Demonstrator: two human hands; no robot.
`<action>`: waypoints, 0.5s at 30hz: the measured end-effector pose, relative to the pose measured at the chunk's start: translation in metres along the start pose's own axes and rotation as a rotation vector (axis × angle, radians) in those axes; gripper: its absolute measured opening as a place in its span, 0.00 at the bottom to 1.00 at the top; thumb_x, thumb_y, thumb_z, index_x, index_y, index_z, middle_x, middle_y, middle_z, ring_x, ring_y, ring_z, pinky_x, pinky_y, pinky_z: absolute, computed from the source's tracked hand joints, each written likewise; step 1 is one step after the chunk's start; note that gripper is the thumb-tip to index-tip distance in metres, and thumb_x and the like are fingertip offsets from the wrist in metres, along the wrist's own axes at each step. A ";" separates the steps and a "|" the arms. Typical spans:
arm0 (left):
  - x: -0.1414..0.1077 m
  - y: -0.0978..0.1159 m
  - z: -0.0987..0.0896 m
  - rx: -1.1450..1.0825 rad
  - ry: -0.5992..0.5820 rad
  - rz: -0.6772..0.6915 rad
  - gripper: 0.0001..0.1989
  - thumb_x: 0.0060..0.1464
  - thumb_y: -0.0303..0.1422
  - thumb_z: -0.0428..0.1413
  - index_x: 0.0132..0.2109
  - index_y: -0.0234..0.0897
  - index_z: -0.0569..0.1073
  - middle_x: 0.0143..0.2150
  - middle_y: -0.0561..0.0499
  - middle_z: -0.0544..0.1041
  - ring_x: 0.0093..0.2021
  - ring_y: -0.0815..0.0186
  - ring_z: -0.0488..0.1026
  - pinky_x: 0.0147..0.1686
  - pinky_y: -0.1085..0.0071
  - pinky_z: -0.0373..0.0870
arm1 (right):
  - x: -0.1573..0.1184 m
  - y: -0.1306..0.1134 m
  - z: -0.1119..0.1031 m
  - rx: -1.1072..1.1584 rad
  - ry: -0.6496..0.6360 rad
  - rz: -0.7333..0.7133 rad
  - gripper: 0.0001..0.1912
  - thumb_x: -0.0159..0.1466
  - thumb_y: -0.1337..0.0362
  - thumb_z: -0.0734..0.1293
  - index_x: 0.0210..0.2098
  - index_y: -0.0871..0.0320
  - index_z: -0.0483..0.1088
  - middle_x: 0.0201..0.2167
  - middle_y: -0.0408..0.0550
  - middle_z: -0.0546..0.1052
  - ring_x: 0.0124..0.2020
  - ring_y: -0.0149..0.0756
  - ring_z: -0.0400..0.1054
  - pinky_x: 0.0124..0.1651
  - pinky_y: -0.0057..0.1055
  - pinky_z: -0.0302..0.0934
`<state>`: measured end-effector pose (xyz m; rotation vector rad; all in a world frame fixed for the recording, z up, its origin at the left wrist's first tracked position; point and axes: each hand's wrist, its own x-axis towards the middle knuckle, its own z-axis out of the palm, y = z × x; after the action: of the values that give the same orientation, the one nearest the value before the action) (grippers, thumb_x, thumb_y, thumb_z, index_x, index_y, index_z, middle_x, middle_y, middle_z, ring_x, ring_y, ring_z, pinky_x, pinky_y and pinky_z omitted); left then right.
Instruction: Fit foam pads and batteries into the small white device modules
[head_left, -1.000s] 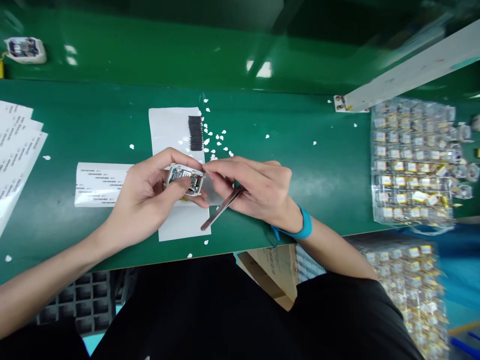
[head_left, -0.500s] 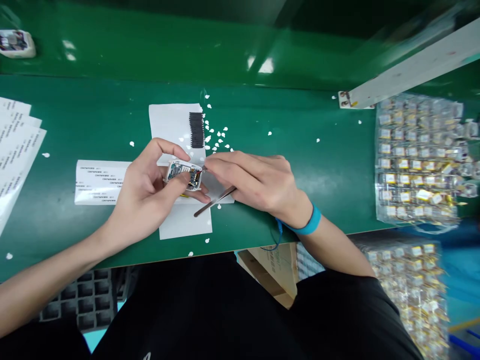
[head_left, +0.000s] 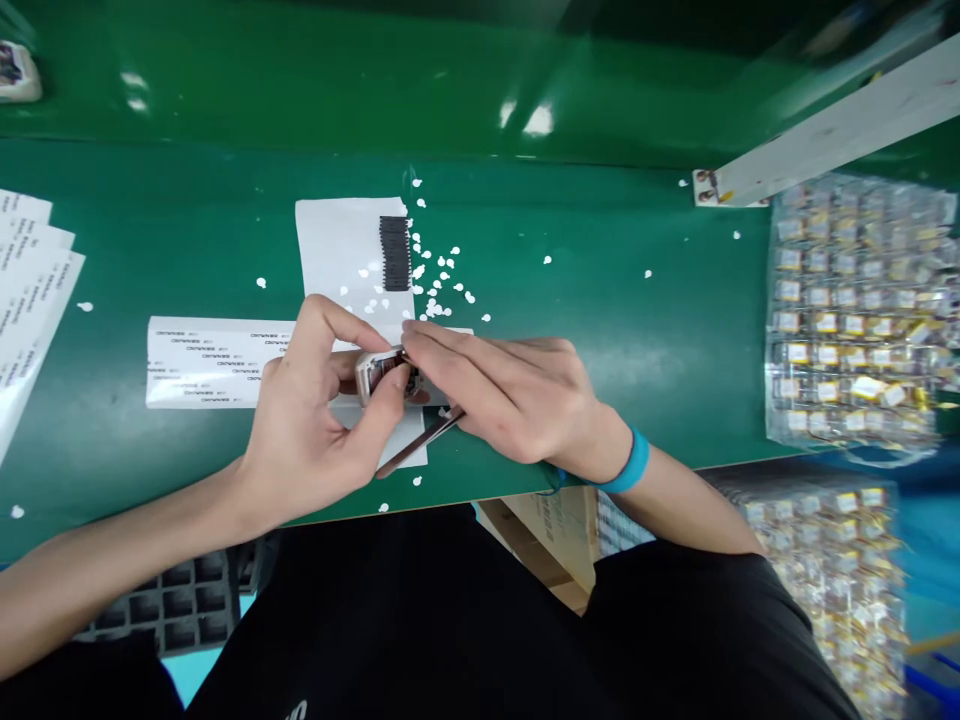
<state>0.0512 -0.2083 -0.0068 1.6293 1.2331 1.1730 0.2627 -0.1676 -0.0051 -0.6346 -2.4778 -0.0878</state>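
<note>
My left hand [head_left: 319, 410] is closed on a small white-cased device [head_left: 365, 377] with a circuit board showing inside, its thumb pressing across the open face. Against the device's right end are the fingertips of my right hand [head_left: 517, 390], which hides part of it. Tweezers [head_left: 420, 443] are gripped in that same hand, their blunt end pointing down and left from under the fingers. Their tips cannot be seen. Beneath the hands lie white paper [head_left: 337, 235] and a printed label sheet [head_left: 195, 365]. A block of black strips [head_left: 395, 253] rests on the paper.
Small white tabs [head_left: 442, 285] are scattered on the green table [head_left: 600, 330]. More label sheets [head_left: 30, 290] lie at left, and another white device [head_left: 19, 72] sits on the upper ledge. A clear tray of parts [head_left: 840, 330] stands at right, below a white post [head_left: 832, 125].
The device has tilted and moved slightly right and down, with the left thumb covering more of its board. My right fingertips now press against it, and the tweezers have swung lower.
</note>
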 end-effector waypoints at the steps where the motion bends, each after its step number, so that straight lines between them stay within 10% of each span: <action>1: -0.001 -0.001 0.001 0.028 0.021 0.038 0.11 0.64 0.24 0.61 0.47 0.41 0.69 0.30 0.59 0.73 0.25 0.70 0.76 0.22 0.73 0.71 | 0.000 0.000 -0.001 0.016 -0.016 0.000 0.18 0.76 0.71 0.58 0.58 0.65 0.75 0.54 0.58 0.85 0.47 0.41 0.85 0.36 0.30 0.79; 8: 0.000 -0.003 0.000 0.074 0.055 0.218 0.11 0.62 0.23 0.61 0.46 0.42 0.70 0.24 0.62 0.71 0.17 0.73 0.68 0.15 0.72 0.61 | 0.013 0.001 0.002 0.559 0.039 0.309 0.07 0.76 0.65 0.67 0.45 0.61 0.78 0.31 0.40 0.84 0.26 0.23 0.75 0.29 0.22 0.66; 15: 0.003 0.005 -0.012 -0.035 -0.117 0.108 0.20 0.63 0.23 0.63 0.56 0.48 0.70 0.38 0.56 0.81 0.29 0.66 0.81 0.23 0.69 0.77 | 0.021 -0.003 0.002 0.846 0.127 0.500 0.10 0.70 0.62 0.75 0.36 0.59 0.74 0.22 0.32 0.73 0.19 0.18 0.58 0.24 0.22 0.54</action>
<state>0.0414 -0.2061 0.0023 1.7306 1.0569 1.1405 0.2453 -0.1607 0.0045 -0.7869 -1.8983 1.0103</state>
